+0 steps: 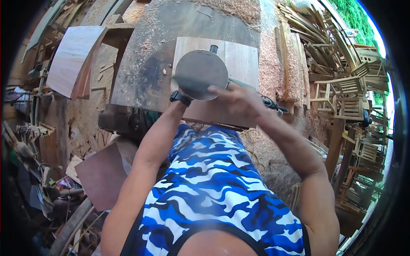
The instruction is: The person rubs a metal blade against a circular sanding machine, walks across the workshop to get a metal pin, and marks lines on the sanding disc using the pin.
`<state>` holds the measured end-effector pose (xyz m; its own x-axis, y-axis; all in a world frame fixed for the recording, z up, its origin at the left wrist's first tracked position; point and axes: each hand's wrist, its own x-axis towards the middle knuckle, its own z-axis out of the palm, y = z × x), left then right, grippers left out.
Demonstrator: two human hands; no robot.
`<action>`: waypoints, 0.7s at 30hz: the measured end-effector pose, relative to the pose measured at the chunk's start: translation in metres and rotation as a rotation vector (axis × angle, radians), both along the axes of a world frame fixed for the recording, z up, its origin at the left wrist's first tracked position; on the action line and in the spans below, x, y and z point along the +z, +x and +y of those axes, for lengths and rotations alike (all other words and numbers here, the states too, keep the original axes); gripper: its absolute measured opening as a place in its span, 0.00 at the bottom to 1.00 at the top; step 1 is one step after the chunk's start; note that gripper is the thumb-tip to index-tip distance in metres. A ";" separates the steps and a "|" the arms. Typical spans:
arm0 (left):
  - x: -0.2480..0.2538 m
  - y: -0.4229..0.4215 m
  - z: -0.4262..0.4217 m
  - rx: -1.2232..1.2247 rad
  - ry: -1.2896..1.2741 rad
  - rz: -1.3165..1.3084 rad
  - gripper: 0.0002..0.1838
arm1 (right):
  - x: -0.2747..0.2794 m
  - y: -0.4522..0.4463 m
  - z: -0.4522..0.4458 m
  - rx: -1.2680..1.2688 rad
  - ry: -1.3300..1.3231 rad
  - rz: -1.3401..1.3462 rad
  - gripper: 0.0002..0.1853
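We look through one camera worn on the person's head, facing steeply down and forward. The wide fisheye lens bends straight edges and lets the corners fall away into black. Nearest to us, at the bottom, the blue camouflage tank top point(209, 183) shows from its neckline down, and both bare arms point(147, 145) reach up the view from either side. We see the round disc point(197, 70) almost flat on from above, just above the middle, with the right hand point(240, 99) at its edge. The tabletop point(145, 70) runs away from us toward the top edge; wooden chairs point(348, 86) curve along the far right, with green foliage point(355, 19) at the upper right.
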<state>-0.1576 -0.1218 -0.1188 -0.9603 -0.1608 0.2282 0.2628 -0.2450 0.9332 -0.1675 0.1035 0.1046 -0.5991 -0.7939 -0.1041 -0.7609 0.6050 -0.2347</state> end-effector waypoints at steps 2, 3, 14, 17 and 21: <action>-0.003 0.000 0.000 -0.009 0.018 -0.001 0.37 | 0.001 -0.034 0.026 -0.141 0.050 -0.027 0.31; -0.001 -0.002 0.000 -0.010 0.024 -0.001 0.37 | 0.002 -0.056 0.043 -0.192 0.121 0.070 0.29; -0.009 0.001 0.003 -0.031 0.091 -0.009 0.36 | 0.025 0.069 0.064 -0.176 -0.099 -0.058 0.28; -0.008 -0.004 0.003 -0.050 0.108 -0.008 0.36 | 0.006 0.062 0.028 -0.267 0.072 -0.039 0.27; -0.010 -0.006 0.006 -0.107 0.258 -0.023 0.35 | 0.000 -0.032 -0.050 -0.384 -0.014 0.101 0.24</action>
